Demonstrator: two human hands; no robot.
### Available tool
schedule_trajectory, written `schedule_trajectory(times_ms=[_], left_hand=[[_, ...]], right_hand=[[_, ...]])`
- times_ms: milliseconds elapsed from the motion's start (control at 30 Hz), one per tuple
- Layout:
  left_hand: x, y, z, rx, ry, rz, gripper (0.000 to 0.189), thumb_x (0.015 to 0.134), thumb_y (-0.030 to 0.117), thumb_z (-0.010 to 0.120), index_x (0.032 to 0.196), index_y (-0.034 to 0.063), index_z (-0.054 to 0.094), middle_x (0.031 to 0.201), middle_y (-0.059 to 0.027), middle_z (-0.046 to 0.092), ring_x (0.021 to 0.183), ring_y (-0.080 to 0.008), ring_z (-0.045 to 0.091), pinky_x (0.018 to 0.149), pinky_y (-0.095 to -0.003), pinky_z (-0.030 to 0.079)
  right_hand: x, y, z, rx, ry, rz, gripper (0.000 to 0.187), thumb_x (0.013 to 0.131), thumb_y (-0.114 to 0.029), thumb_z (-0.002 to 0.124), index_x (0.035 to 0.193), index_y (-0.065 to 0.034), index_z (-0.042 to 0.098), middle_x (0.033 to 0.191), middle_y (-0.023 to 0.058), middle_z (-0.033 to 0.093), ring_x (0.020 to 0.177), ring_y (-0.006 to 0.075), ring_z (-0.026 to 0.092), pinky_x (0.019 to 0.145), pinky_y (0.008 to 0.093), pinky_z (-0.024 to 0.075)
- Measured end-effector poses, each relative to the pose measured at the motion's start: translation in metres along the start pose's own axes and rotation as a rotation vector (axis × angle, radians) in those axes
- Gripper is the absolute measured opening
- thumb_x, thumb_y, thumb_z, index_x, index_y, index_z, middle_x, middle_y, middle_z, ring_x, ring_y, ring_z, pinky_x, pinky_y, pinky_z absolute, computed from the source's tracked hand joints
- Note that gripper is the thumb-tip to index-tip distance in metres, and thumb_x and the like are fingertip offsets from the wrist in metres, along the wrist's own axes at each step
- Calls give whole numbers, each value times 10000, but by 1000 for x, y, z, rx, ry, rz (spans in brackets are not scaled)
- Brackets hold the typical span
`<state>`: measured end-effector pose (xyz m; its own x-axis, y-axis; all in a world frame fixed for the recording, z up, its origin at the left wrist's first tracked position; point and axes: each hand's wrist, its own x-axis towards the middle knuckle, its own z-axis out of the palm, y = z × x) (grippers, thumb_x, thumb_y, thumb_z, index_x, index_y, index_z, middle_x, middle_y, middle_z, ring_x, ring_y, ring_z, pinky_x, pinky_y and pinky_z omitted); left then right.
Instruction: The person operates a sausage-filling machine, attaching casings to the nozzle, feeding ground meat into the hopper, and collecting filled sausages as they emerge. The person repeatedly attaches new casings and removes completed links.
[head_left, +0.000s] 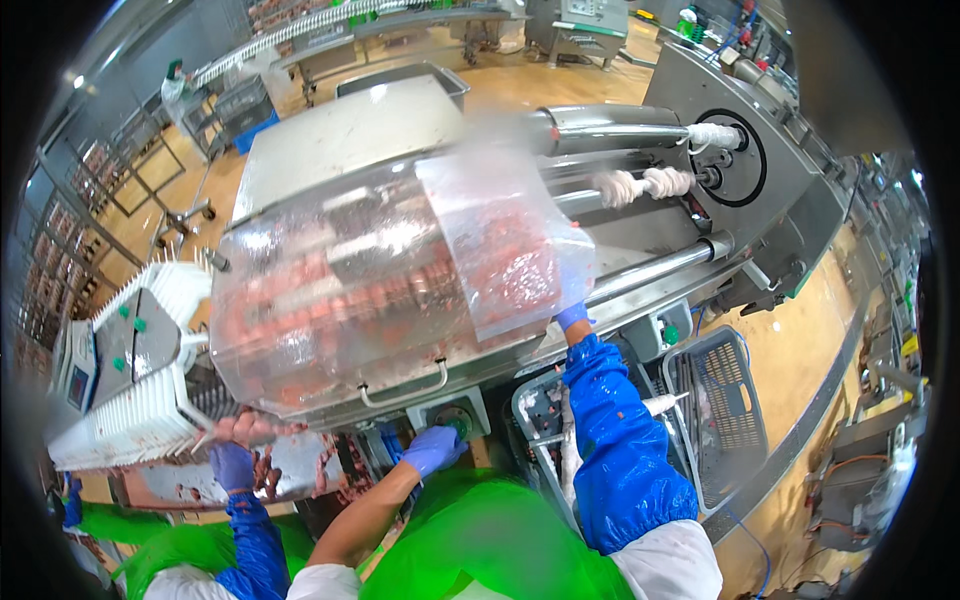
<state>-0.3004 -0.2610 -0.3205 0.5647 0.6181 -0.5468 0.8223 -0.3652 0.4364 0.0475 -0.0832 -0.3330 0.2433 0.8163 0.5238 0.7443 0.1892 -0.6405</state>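
Note:
My left hand (435, 450), in a purple glove, is at a green knob (455, 422) on a small control box below the machine's front edge, its fingers curled against the knob. My right hand (576, 289), gloved and in a blue sleeve, reaches to the edge of a clear plastic sheet (510, 262) smeared with pink meat bits. The plastic partly covers its fingers, so their grip is hidden. Left of the sheet, a clear cover (300, 360) with a handle (405, 390) encloses pink sausage links (360, 296). Bunched white casing (649, 186) sits on a metal tube to the right.
A co-worker's gloved hand (234, 466) touches sausage links (251, 429) at the left, beside a white-finned conveyor (127, 427). Grey crates (720, 420) stand low right, one holding a white-wrapped rod (568, 442). Another person (176, 94) stands far back.

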Motion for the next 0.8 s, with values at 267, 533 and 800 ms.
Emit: schedule_trajectory(times_ms=[267,533,800], left_hand=[[1,-3,-21,-24,17,-83,292,840,358,608,920,80,647,912,-177,662,823,-380,629,721,-459,489],[18,-17,-23,-29,-92,-52,286,842,290,562,862,22,659,781,-169,666,651,-285,652,621,-392,512],[43,5,-54,35,-49,6,260,788,274,585,694,51,681,652,-178,629,604,-328,629,571,-413,488]], right_hand=[[67,-41,-17,1063,-296,9,461,940,-246,520,1338,-28,439,1294,78,503,1155,158,484,997,307,390],[62,-56,-35,905,-271,193,455,933,-200,482,1359,-50,428,1196,111,598,1059,199,578,920,340,447],[-18,-28,-156,-313,-146,-314,298,847,-310,522,1080,-168,644,1032,24,658,1007,271,598,964,511,358]])
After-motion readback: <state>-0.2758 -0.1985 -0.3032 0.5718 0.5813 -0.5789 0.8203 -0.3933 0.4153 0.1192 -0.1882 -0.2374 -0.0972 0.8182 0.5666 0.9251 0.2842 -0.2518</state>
